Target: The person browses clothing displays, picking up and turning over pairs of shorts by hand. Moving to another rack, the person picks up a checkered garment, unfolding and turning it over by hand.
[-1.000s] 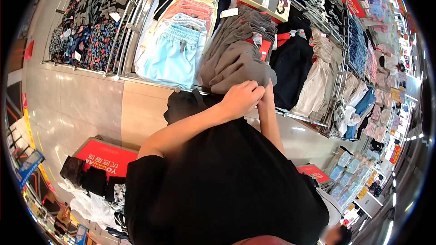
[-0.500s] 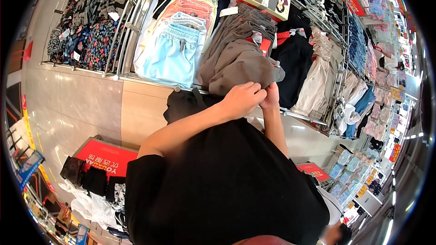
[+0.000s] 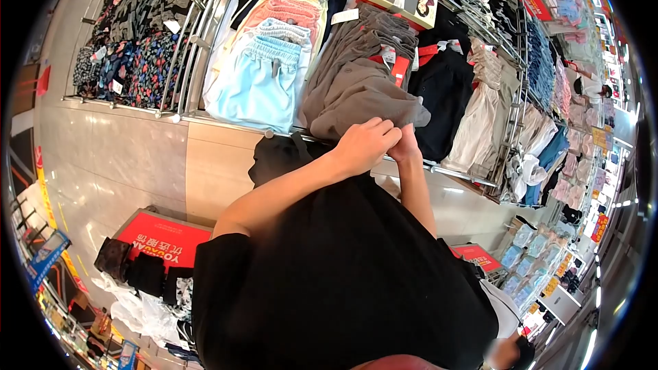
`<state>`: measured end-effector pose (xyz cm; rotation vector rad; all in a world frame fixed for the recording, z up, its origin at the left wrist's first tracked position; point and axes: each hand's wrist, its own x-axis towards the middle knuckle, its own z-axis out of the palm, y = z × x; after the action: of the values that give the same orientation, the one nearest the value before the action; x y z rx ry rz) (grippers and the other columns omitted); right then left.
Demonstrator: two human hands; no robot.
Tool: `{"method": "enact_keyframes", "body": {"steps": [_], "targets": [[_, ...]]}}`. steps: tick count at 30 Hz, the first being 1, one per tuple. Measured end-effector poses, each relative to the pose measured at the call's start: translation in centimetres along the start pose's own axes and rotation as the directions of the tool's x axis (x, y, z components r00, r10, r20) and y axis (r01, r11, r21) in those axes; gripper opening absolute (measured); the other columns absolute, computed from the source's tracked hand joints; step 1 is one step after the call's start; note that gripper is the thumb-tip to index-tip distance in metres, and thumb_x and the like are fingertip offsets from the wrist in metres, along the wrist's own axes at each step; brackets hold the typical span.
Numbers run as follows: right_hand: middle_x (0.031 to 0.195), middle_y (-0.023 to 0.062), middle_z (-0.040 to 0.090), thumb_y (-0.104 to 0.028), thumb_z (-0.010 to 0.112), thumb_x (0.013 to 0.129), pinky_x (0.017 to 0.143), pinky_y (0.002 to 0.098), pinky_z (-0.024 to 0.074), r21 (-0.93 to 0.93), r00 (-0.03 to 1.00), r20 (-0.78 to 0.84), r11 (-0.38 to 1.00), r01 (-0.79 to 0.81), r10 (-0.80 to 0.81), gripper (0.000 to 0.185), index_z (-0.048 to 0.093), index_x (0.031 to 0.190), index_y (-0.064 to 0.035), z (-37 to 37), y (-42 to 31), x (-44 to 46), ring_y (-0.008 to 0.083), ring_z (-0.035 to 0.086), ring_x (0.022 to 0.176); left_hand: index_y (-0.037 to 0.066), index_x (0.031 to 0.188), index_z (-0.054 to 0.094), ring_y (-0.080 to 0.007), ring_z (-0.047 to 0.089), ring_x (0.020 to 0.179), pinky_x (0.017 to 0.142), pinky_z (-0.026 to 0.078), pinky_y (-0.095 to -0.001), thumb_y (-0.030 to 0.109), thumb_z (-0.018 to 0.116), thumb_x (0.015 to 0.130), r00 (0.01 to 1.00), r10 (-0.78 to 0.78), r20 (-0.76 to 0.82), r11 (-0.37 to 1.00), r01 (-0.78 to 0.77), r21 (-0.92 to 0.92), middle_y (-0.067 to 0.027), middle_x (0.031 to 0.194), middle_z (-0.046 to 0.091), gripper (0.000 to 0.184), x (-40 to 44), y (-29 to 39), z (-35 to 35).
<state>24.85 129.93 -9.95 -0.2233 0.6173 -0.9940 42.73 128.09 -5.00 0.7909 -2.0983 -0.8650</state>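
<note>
"What am I looking at from your end?"

"Through the head camera I see the left hand (image 3: pixel 368 144) and the right hand (image 3: pixel 406 145) side by side at the front edge of the display rack (image 3: pixel 269 134), a little right of its middle."

"And the grip?"

"On both, the fingers are bent inward and bunched, the two hands touching or nearly so. The fingertips are hidden from me, so I can't tell whether either one pinches cloth."

"Where's the garment?"

"The grey-brown garment (image 3: pixel 367 99) lies just beyond the knuckles, on top of its pile, bulging loosely toward the front edge. A red tag (image 3: pixel 399 68) shows on its right side."

"Give me the neighbours."

"To its left, light blue shorts (image 3: pixel 253 85) top an overlapping row, near the rack's front left corner. To its right I have a black garment (image 3: pixel 439 113), then beige trousers (image 3: pixel 473 120) toward the front right corner. Behind it, nearer the far edge, sits a box (image 3: pixel 396 0) with a ribbon, and a white card (image 3: pixel 345 16) lies to the left of that."

"Anything in the way of the arms?"

"Both forearms reach out bare from a black top (image 3: pixel 343 267), the left one slanting across in front of the rack."
</note>
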Motion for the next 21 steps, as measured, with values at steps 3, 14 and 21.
{"method": "enact_keyframes", "body": {"steps": [3, 14, 21], "targets": [[0.135, 0.0071, 0.052, -0.051, 0.026, 0.102, 0.098, 0.0364, 0.0459, -0.255, 0.946, -0.317, 0.967, -0.014, -0.070, 0.056, 0.042, 0.138, -0.0123, 3.6, -0.2, 0.3, 0.0227, 0.054, 0.118, 0.007, 0.080, 0.049, -0.0244, 0.054, 0.075, 0.057, 0.047, -0.0361, 0.004, 0.061, 0.073, 1.000, 0.006, 0.007, 1.000, -0.007, 0.010, -0.0052, 0.078, 0.050, 0.015, -0.1, 0.1, -0.1], [0.142, 0.0083, 0.045, -0.060, 0.026, 0.098, 0.105, 0.0401, 0.0396, 0.060, 0.992, -0.043, 0.991, 0.117, -0.115, 0.067, 0.038, 0.141, -0.0104, 2.7, 0.4, 0.7, 0.0248, 0.046, 0.128, 0.005, 0.085, 0.054, -0.0295, 0.058, 0.080, 0.066, 0.047, -0.0377, 0.003, 0.063, 0.076, 0.989, -0.099, -0.107, 0.975, 0.075, -0.210, -0.0081, 0.083, 0.057, 0.013, 0.2, -0.7, -1.0], [0.148, 0.0099, 0.039, -0.067, 0.024, 0.094, 0.110, 0.0483, 0.0321, 0.135, 0.998, 0.010, 0.989, 0.067, -0.069, 0.079, 0.033, 0.145, -0.0083, 5.5, -0.7, 0.8, 0.0290, 0.040, 0.133, 0.001, 0.103, 0.060, -0.0299, 0.061, 0.092, 0.083, 0.047, -0.0357, 0.010, 0.063, 0.086, 0.839, -0.414, -0.354, 0.904, 0.334, -0.266, -0.0136, 0.097, 0.064, 0.019, -0.8, -7.5, -3.5]]}}
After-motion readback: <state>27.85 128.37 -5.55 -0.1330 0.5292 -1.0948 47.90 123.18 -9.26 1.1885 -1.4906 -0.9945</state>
